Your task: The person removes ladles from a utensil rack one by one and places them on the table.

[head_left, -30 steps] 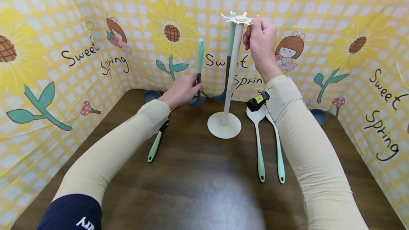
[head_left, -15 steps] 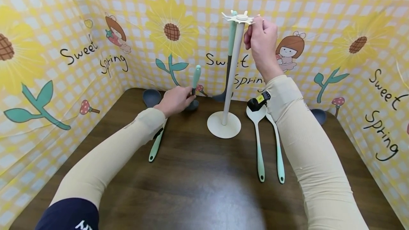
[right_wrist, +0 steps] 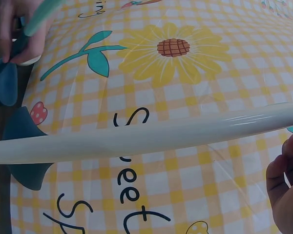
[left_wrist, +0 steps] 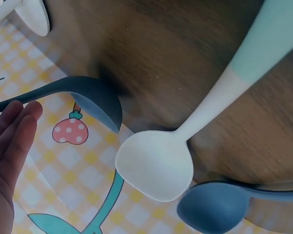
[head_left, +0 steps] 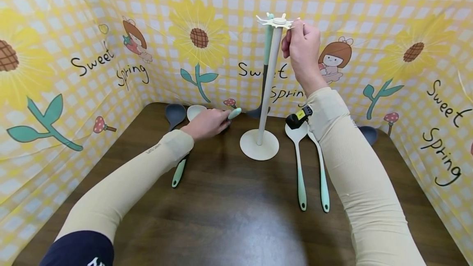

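My left hand (head_left: 210, 123) grips a dark ladle with a mint-green handle (head_left: 234, 113), its handle end pointing toward the head camera. In the left wrist view the dark ladle bowl (left_wrist: 95, 100) hangs past the fingers, close over the table's back edge. My right hand (head_left: 304, 46) pinches one arm of the hook ring (head_left: 278, 21) on top of a white utensil stand (head_left: 269, 89). Behind the pole hangs another dark utensil with a mint-green handle (head_left: 267, 46); the pole partly hides its dark, wide head (right_wrist: 31, 178).
Left of the stand lie a white ladle (left_wrist: 156, 163) and a dark spoon (head_left: 175, 114). To its right are a white spoon (head_left: 296, 132) and another white utensil with a mint handle (head_left: 324, 188). A dark utensil head (head_left: 368, 134) shows beyond my right sleeve. Patterned cloth (head_left: 199, 65) walls the table.
The ladle in my left hand has tipped from upright so its handle end drops and points forward at the camera. That hand has shifted left and down; the right hand stays at the hook ring.
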Motion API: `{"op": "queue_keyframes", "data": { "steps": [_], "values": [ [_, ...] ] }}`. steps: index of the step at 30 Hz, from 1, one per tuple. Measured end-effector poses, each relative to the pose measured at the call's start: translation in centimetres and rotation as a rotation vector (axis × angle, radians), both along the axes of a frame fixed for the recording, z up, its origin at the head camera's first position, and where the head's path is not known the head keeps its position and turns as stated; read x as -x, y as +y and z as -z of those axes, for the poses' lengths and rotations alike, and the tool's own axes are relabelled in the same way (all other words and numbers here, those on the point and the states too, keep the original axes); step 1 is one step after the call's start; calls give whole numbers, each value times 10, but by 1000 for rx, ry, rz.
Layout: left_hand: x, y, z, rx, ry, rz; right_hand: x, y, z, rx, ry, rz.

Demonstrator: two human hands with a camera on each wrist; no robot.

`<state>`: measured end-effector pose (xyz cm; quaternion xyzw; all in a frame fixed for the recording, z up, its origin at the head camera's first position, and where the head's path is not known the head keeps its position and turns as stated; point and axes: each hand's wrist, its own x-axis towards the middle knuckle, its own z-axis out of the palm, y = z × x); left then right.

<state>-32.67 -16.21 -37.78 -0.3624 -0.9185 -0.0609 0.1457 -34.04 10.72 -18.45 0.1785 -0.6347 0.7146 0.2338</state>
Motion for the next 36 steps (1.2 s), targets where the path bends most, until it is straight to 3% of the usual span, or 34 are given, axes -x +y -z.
{"op": "queue_keyframes", "data": {
  "steps": [5, 11, 16, 22, 26, 36],
  "values": [
    [0, 2, 9, 88, -17, 55, 0, 1, 0, 2, -3, 3],
    [-2, 1, 25, 281, -39, 82, -1, 0, 1, 3, -2, -1],
    [-2, -1, 33, 406, -16, 74, -2, -1, 0, -2, 10, 1],
    [0, -3, 34, 513, 49, 91, 1, 1, -1, -2, 1, 3],
    [2, -4, 36, 567, 56, 74, 0, 0, -1, 1, 5, -2],
    [0, -4, 38, 601, -16, 37, -3, -1, 0, -13, 17, 1]
  ]
}}
